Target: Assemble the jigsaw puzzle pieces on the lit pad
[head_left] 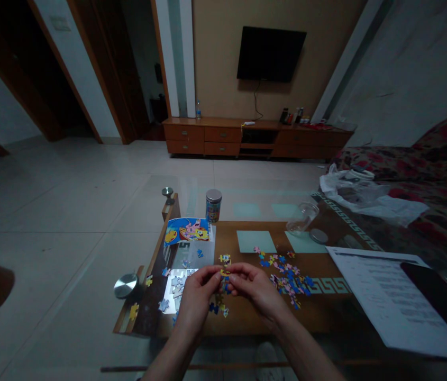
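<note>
Pinching a jigsaw piece (225, 273) between left hand (197, 296) and right hand (257, 288) — both closed on it

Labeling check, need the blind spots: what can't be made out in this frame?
Head view:
Yellow jigsaw piece between left hand and right hand: fingers hide most of its shape.
Small multicoloured jigsaw pieces: hands hide any beneath them.
White printed paper sheet: text too small and dim.
Black rectangular slab: cut off by right edge.
</note>
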Demonstrator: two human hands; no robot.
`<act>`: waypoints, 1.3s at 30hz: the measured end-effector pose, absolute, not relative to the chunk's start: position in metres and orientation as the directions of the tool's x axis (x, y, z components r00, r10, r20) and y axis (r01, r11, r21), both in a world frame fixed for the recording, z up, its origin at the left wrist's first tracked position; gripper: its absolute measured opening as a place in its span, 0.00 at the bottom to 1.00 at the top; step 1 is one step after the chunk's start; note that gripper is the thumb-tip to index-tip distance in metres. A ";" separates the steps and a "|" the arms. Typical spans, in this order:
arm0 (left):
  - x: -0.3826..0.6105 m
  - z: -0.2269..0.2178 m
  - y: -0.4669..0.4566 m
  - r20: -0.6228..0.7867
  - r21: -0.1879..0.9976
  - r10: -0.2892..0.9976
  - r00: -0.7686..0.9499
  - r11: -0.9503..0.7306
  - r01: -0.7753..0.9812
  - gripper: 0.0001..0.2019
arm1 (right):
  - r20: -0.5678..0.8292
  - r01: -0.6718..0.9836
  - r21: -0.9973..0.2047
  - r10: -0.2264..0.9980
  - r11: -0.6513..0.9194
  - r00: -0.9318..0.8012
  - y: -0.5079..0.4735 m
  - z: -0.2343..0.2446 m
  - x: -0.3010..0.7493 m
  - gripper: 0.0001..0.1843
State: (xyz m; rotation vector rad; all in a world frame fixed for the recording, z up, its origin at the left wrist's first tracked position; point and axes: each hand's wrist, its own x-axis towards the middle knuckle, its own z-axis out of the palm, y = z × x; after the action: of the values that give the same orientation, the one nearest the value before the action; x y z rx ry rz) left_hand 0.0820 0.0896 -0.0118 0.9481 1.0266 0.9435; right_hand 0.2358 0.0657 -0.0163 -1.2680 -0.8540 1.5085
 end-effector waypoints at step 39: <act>0.084 -0.012 0.083 0.122 0.940 0.980 0.155 -0.164 0.300 0.08 | -0.279 -0.128 -0.954 0.959 -0.270 0.057 0.067 -0.017 0.228 0.24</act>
State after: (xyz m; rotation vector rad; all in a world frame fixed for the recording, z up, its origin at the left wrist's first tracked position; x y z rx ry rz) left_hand 0.0838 0.0831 -0.0120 1.6123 1.2598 1.0457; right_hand 0.2285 0.0667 -0.0171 -1.3517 -0.9209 1.4061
